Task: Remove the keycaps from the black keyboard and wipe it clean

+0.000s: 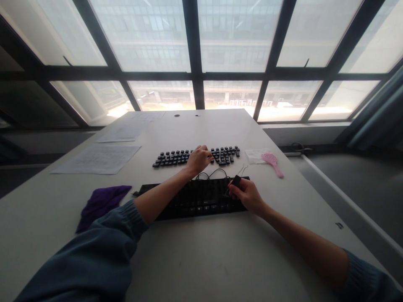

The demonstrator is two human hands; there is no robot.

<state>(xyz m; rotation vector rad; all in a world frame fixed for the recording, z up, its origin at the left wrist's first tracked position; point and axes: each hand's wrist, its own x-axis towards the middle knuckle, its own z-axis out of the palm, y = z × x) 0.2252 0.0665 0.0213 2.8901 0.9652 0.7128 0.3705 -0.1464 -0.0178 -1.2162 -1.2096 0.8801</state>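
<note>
A black keyboard (195, 201) lies on the white table (201, 260) in front of me. Beyond it, several loose black keycaps (171, 158) are set out in rows. My left hand (199, 159) reaches over the keyboard to the middle of those rows, fingers curled down on the keycaps; what it pinches, if anything, is hidden. My right hand (247, 193) hovers over the keyboard's right end, closed on a small black keycap (236, 180). A wire keycap puller (242, 170) lies just beyond that hand.
A pink hairbrush (272, 162) rests on a clear plastic bag (254, 155) at the right. A purple cloth (102, 203) lies at the left. Printed paper sheets (97, 159) cover the far left of the table. Large windows stand behind.
</note>
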